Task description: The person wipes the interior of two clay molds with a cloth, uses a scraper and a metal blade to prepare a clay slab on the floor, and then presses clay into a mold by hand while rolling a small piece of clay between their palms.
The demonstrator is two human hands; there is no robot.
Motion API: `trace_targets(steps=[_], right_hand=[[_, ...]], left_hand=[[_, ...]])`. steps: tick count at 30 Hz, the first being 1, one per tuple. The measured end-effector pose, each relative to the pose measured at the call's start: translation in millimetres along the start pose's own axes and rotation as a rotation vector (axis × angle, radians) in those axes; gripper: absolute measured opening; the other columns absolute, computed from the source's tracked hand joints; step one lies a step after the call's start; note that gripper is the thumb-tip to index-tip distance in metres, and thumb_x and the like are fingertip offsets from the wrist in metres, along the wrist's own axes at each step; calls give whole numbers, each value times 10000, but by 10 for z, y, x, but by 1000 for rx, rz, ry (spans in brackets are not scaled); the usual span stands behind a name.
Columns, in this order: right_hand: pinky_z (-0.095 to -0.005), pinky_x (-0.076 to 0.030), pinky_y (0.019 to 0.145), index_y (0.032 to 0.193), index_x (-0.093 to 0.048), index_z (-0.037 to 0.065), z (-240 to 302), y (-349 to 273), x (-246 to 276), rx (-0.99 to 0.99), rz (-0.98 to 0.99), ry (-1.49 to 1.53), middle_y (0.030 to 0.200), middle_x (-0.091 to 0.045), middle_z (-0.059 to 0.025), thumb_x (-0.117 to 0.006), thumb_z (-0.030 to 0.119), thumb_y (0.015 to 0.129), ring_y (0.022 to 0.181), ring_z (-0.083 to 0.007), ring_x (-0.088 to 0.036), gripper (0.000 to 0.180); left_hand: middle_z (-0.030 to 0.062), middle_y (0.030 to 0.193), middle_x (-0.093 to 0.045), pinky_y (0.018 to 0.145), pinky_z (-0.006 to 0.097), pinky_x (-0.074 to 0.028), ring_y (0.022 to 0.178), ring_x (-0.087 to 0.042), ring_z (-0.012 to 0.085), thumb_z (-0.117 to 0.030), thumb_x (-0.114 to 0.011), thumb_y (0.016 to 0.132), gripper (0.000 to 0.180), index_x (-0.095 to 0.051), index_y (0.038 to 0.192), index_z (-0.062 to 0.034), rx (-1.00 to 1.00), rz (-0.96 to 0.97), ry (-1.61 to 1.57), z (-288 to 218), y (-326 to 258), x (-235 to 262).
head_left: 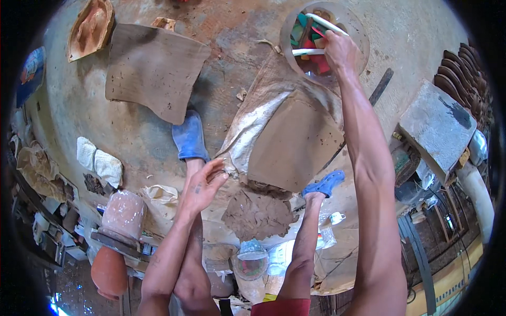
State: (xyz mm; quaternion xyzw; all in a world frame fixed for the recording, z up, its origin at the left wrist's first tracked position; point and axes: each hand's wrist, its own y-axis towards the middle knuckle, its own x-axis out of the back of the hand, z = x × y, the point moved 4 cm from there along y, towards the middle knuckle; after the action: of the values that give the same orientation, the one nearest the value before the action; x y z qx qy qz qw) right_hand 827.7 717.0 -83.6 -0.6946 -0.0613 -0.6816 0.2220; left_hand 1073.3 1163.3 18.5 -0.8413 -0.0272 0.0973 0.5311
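My right hand (342, 51) reaches to the far side, over the rim of a round, pale tub (362, 31). Its fingers are curled at the tub's contents, beside a white curved strip (324, 23); what they grip is hidden. A second white strip (307, 52) and red and green pieces (320, 64) lie in the tub. My left hand (204, 185) hovers with fingers stretched out, holding nothing, above my shin and left of a flat brown clay slab (295, 141). That slab lies on a woven sack (245, 118). A rough clay lump (258, 215) sits just nearer.
Another clay slab (155, 68) and a hollow mould (90, 29) lie far left. My feet wear blue clogs (188, 134). A dark bar (380, 87) lies by the tub. A grey block (437, 124) and stacked brown tiles (464, 79) stand right; a terracotta pot (109, 271) is near left.
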Motion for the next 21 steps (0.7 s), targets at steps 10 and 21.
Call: trace_targets(steps=[10, 21], right_hand=[[-499, -569, 728, 1049, -691, 28, 107, -1130, 841, -111, -343, 472, 940, -738, -207, -642, 139, 928, 822, -406, -731, 171], [-439, -560, 791, 1148, -729, 4, -371, -3513, -157, -913, 22, 635, 971, -740, -228, -657, 85, 924, 892, -352, -737, 249]], left_hand=[[163, 1441, -597, 1111, 384, -453, 1326, -571, 249, -486, -629, 1024, 721, -425, 1575, -68, 466, -52, -210, 885, 49, -793], [196, 1753, -77, 1248, 475, -250, 1578, -239, 348, -756, -620, 908, 1156, 22, 1702, -214, 420, -389, -1060, 1319, 307, -1631]])
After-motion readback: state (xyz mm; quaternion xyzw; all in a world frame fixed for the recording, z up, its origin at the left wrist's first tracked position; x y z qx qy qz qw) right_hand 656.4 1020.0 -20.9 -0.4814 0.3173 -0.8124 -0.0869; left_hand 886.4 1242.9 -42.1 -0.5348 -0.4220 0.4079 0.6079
